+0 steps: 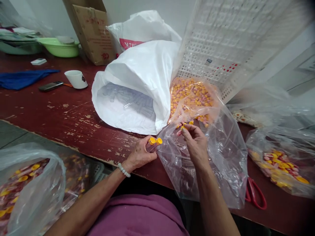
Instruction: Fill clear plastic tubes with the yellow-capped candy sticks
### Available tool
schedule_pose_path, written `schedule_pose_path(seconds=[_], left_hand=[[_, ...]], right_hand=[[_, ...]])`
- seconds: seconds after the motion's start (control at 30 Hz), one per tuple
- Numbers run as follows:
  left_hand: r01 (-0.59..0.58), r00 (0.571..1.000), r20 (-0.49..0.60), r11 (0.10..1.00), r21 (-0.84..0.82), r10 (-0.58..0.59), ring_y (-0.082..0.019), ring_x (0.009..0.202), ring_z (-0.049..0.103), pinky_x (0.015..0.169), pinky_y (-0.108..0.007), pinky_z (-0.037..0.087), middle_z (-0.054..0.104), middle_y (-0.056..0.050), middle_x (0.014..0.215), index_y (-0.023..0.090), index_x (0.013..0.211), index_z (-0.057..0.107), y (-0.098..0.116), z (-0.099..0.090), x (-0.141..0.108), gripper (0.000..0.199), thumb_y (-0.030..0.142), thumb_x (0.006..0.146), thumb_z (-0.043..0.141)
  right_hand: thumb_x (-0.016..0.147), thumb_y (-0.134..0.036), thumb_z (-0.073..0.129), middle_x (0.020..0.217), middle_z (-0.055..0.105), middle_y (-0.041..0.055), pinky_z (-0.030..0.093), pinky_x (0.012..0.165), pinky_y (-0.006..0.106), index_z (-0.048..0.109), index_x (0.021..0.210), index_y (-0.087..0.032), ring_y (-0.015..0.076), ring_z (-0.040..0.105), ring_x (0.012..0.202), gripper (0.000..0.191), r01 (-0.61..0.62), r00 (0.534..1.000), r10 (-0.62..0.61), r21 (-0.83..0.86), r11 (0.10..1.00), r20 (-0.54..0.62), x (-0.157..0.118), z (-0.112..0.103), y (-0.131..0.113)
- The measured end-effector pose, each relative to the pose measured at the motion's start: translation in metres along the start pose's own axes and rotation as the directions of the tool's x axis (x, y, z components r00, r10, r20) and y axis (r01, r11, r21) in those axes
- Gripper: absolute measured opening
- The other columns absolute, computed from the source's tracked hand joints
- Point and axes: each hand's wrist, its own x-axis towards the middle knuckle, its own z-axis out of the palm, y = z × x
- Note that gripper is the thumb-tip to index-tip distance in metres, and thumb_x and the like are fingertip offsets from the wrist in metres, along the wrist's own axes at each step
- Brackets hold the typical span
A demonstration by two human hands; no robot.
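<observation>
My left hand (140, 154) is closed around two tubes (155, 141) with round yellow ends pointing up; the lower parts are hidden by my fingers. Over the mouth of a clear plastic bag (221, 141), my right hand (197, 144) pinches a small yellow-and-pink piece (183, 127). Many similar yellow-and-pink pieces (189, 95) fill the far end of that bag. Behind my left hand, a white sack (145, 62) lies open on its side, with clear empty tubes (130, 101) inside.
Red-handled scissors (257, 195) lie at the right front edge of the worn red table (56, 114). A white perforated crate (209, 49) leans behind the bag. A cup (76, 79) and phone (51, 86) stand left. Another filled bag (31, 183) is below left.
</observation>
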Motion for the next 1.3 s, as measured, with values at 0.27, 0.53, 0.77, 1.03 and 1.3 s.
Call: schedule_pose_path(seconds=[0.27,0.53,0.77,1.03,1.3], left_hand=[[-0.058,0.998,0.036,0.998,0.004,0.058,-0.011,0.066,0.049,0.061,-0.022,0.039,0.057,0.000,0.075,0.014,0.087,0.056,0.007,0.004,-0.007,0.022,0.025,0.068,0.064],[-0.010,0.999,0.048,0.996,-0.090,0.014,-0.009,0.062,0.042,0.058,-0.020,0.036,0.050,0.004,0.069,0.015,0.077,0.052,0.009,0.002,-0.007,0.020,0.015,0.061,0.065],[0.119,0.993,0.028,0.983,-0.141,-0.116,-0.008,0.059,0.042,0.054,-0.019,0.034,0.050,0.005,0.065,0.015,0.071,0.050,-0.003,-0.003,-0.005,0.019,0.007,0.055,0.057],[0.182,0.976,-0.095,0.972,-0.146,-0.197,-0.009,0.058,0.048,0.054,-0.019,0.036,0.051,0.005,0.064,0.015,0.071,0.051,-0.016,-0.018,-0.004,0.020,0.007,0.054,0.055],[0.103,0.992,-0.066,0.989,-0.109,-0.110,-0.009,0.062,0.049,0.055,-0.019,0.038,0.055,0.003,0.071,0.015,0.078,0.051,-0.015,-0.009,0.002,0.024,0.008,0.056,0.056]], right_hand=[[0.084,-0.029,0.059,0.090,0.063,0.0017,0.046,0.074,0.029,0.060,0.093,-0.022,0.0144,0.056,0.080,0.012,0.203,0.970,-0.195,-0.039,0.978,0.142,-0.064,0.027,-0.028],[0.083,-0.031,0.057,0.133,0.041,0.0062,0.032,0.101,0.044,0.063,0.094,-0.023,0.0242,0.040,0.121,0.014,0.480,0.871,-0.425,-0.247,0.842,0.245,-0.070,0.023,-0.022],[0.087,-0.035,0.050,0.129,0.047,0.0072,0.038,0.096,0.040,0.063,0.094,-0.023,0.0221,0.046,0.113,0.020,0.536,0.833,-0.448,-0.273,0.799,0.324,-0.046,0.019,-0.004],[0.084,-0.028,0.045,0.109,0.056,0.0192,0.041,0.086,0.039,0.061,0.106,-0.010,0.0266,0.053,0.100,0.032,-0.067,0.993,-0.037,-0.780,0.623,-0.115,0.100,-0.025,0.080],[0.083,-0.025,0.043,0.102,0.062,0.0171,0.042,0.085,0.039,0.062,0.102,-0.010,0.0255,0.057,0.094,0.031,-0.108,0.990,0.002,-0.752,0.651,-0.140,0.093,-0.036,0.083]])
